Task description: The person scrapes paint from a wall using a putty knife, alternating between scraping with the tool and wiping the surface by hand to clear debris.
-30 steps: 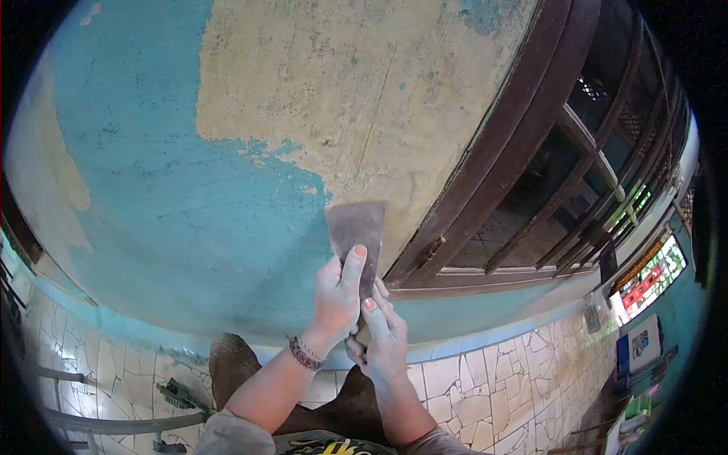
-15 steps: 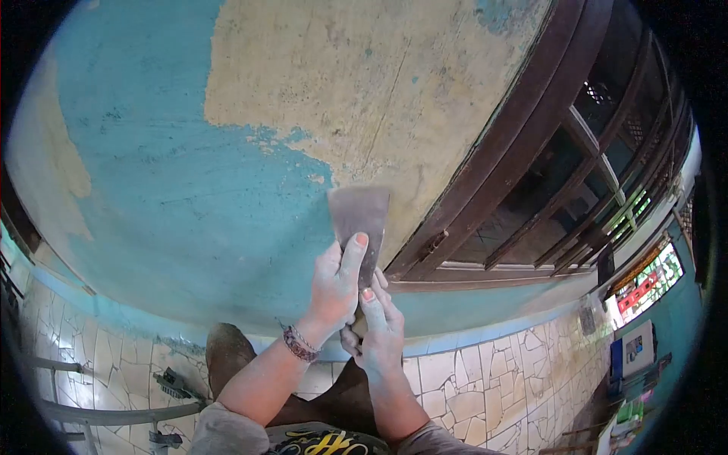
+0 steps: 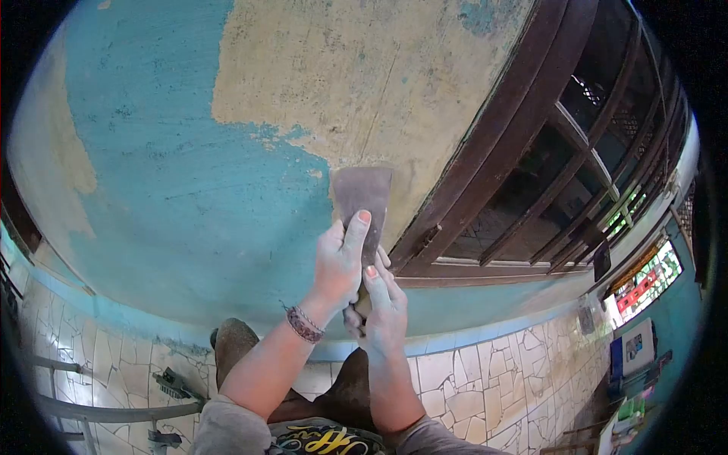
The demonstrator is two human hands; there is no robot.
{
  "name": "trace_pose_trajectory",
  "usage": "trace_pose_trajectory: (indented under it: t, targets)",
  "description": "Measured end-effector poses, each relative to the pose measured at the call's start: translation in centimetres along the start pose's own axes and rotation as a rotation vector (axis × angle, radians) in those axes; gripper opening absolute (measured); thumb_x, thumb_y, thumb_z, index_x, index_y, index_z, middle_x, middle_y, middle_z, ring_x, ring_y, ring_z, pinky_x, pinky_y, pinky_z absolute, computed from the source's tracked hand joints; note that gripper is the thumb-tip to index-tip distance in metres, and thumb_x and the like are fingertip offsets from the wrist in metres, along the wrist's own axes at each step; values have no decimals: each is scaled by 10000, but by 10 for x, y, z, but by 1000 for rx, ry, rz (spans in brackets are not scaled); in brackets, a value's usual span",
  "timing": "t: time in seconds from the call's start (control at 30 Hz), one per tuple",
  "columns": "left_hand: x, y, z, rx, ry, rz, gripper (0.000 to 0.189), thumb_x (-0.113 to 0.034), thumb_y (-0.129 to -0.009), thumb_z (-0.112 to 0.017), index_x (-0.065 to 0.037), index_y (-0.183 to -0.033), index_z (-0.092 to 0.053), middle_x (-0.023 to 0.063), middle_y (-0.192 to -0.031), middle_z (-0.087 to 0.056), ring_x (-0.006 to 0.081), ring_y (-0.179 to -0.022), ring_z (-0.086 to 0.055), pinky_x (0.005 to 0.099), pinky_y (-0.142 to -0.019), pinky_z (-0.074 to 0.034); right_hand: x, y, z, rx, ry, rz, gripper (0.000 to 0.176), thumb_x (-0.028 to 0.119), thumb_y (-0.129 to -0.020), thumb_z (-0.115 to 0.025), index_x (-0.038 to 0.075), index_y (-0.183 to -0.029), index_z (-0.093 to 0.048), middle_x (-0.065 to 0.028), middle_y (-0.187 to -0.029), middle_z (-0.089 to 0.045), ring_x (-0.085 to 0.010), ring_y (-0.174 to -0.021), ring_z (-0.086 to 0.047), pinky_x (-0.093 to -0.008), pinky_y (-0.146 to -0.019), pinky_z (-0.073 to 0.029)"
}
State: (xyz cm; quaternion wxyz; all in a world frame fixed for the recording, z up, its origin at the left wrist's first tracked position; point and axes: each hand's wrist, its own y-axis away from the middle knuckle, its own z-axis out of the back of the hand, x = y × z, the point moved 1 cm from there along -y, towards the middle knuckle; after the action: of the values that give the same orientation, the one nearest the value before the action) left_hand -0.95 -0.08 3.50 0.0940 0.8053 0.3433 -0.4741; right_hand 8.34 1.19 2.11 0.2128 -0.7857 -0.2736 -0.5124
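Both of my hands grip one paint scraper [image 3: 363, 188] with a wide, dull metal blade. Its edge points up and meets the wall [image 3: 189, 197], where blue paint borders a bare beige patch [image 3: 326, 76]. My left hand [image 3: 338, 258] is higher, closed around the lower blade with the thumb laid flat along the metal. Below and to the right, my right hand [image 3: 383, 311] wraps the handle, which the fingers mostly hide. Pale dust coats both hands. A braided bracelet [image 3: 304, 324] circles my left wrist.
A brown wooden window frame [image 3: 485, 159] with panes rises right of the beige patch. Underfoot lies a pale broken-tile floor [image 3: 485, 379]. Metal rails [image 3: 121, 412] with a brush-like object [image 3: 173, 383] beside them stand at lower left. Household items [image 3: 633, 353] sit at far right.
Both hands and the scraper have moved slightly up the wall, the blade edge now higher along the paint border. The grip is the same. The view has shifted a little.
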Motion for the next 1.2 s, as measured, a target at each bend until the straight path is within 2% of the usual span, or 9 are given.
trace_pose_trajectory:
  t: [0.07,0.13,0.37,0.6,0.8,0.9,1.03,1.1,1.2]
  targets:
    - [-7,0,-2,-25,-28,-81,365,-389,-972,-539,-43,-856,-545,50,-658,-601,112,-560,-575,248,-503,-459,0,0,-1,18,24,14,485,247,-990,-456,49,-1427,-382,-23,-690,-517,-74,-383,-404,-208,-317,-285]
    - [10,3,6,-23,-53,-64,367,-390,-973,-536,-41,-860,-544,54,-662,-605,116,-557,-578,251,-503,-463,-13,3,9,0,102,29,485,243,-988,-455,51,-1427,-382,-23,-692,-516,-74,-386,-406,-209,-318,-288]
    - [24,-6,15,-52,-94,-58,377,-408,-965,-544,-47,-854,-531,78,-654,-610,131,-520,-577,249,-480,-467,-9,4,3,5,27,-10,487,243,-989,-469,61,-1430,-376,-26,-695,-512,-82,-396,-415,-216,-318,-299]
    - [0,-7,4,-33,-57,-39,375,-419,-963,-543,-66,-837,-519,87,-636,-606,123,-509,-570,249,-472,-461,3,1,-7,7,5,-11,483,239,-990,-461,55,-1429,-378,-22,-691,-508,-74,-382,-396,-208,-319,-291]
    - [47,-20,26,-99,-245,-163,388,-424,-963,-539,-65,-821,-507,84,-628,-608,118,-509,-569,252,-470,-459,-6,6,1,25,51,-15,483,250,-994,-452,86,-1442,-376,-12,-682,-492,-65,-397,-391,-206,-327,-282]
    - [-6,-3,6,-10,-68,-44,382,-416,-967,-535,-57,-837,-516,91,-638,-608,119,-526,-576,251,-476,-460,3,6,-10,26,22,-14,493,253,-996,-456,98,-1454,-360,-15,-684,-495,-63,-396,-388,-203,-329,-281]
    - [15,-6,27,-48,-124,-59,377,-408,-976,-517,-48,-865,-534,90,-648,-607,131,-545,-585,264,-502,-474,-17,4,-5,15,81,-35,468,276,-996,-481,99,-1425,-417,1,-654,-486,-56,-394,-374,-208,-332,-280]
    - [37,13,41,-84,-76,-9,380,-410,-979,-508,-45,-879,-542,86,-651,-607,138,-558,-590,275,-526,-485,-46,8,14,26,177,-94,448,284,-993,-499,102,-1400,-459,14,-632,-475,-53,-396,-370,-212,-335,-281]
    - [129,57,90,-278,-82,345,381,-410,-958,-538,-30,-981,-536,72,-844,-606,144,-727,-596,309,-614,-492,-106,35,67,-16,329,-351,404,261,-981,-533,129,-1363,-512,43,-607,-456,-45,-403,-362,-216,-345,-285]
